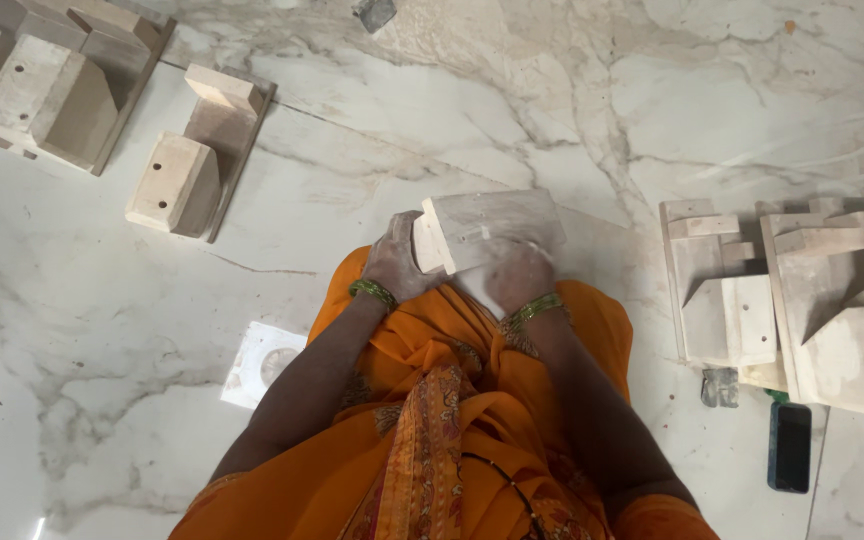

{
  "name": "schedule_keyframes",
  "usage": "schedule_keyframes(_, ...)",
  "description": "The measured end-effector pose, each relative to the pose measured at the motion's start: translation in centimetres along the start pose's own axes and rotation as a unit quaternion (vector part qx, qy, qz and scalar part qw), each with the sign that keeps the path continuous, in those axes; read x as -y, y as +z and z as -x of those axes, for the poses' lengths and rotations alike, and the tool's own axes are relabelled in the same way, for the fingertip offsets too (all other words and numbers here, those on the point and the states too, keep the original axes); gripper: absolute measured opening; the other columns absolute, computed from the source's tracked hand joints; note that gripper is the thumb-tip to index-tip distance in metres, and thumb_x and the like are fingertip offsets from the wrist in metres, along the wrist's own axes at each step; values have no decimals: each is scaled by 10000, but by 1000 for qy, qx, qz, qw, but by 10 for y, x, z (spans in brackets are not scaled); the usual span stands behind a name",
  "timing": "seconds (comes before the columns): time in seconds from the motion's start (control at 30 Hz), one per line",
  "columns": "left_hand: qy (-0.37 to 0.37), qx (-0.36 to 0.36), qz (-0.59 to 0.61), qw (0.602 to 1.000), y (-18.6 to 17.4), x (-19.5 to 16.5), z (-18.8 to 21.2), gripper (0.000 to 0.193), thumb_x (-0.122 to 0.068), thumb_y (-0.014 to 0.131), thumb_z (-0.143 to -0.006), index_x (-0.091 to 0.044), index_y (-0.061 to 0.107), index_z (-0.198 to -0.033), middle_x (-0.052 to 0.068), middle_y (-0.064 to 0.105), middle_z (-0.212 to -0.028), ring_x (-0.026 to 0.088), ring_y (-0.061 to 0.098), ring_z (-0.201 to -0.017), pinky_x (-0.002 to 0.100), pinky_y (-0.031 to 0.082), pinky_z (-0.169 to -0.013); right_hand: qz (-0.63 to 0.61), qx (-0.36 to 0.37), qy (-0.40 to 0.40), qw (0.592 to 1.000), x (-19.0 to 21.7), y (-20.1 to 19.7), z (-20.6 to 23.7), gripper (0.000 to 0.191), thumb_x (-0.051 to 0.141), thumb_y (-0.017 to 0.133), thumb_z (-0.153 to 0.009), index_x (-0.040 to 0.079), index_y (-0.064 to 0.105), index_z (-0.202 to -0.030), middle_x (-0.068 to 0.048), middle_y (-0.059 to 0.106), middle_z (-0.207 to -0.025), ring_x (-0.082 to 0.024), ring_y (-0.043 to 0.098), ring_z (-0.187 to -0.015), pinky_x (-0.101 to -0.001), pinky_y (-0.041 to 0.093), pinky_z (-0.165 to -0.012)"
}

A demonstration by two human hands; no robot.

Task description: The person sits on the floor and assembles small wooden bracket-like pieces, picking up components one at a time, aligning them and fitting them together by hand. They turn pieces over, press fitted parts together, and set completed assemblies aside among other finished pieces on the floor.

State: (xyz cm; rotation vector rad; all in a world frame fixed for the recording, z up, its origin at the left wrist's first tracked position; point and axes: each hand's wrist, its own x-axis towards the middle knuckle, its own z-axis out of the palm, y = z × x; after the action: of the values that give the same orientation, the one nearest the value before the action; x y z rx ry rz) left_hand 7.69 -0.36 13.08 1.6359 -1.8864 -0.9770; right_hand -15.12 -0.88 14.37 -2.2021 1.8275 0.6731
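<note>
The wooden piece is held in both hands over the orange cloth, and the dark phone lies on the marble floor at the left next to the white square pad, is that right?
Not quite. The head view shows the dark phone on the marble floor at the right, by the stacked wooden pieces. The white square pad lies at the left. Left hand and right hand do hold the wooden piece.

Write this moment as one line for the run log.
left hand: grips wooden piece | right hand: grips it from below | piece: over lap, above marble floor

Wooden piece [487, 230] in both hands at centre, wooden brackets [192, 150] far left, stacked brackets [792, 300] right, phone [789, 447] below them.
</note>
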Motion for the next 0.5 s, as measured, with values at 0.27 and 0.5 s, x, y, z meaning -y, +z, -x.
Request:
schedule_keyframes(0.27,7,-18,15,1000,0,1,5,988,-494,869,-629,-74,438,-1413,156,550,-1315,348,616,-1179,485,508,-1010,-228,-416,-181,862,4,-49,27,289,257,506,-1037,197,786,-1072,-78,765,-1079,-187,692,-1071,-577,421,-1094)
schedule_keyframes(0.5,9,-20,30,999,-2,2,3,964,-474,878,-621,-87,453,-1395,136,568,-1305,335,625,-1180,483,512,-1015,21,-246,-100,964,-62,62,-7,270,249,496,-1077,124,708,-1188,-99,726,-952,-224,720,-874,-533,493,-994)
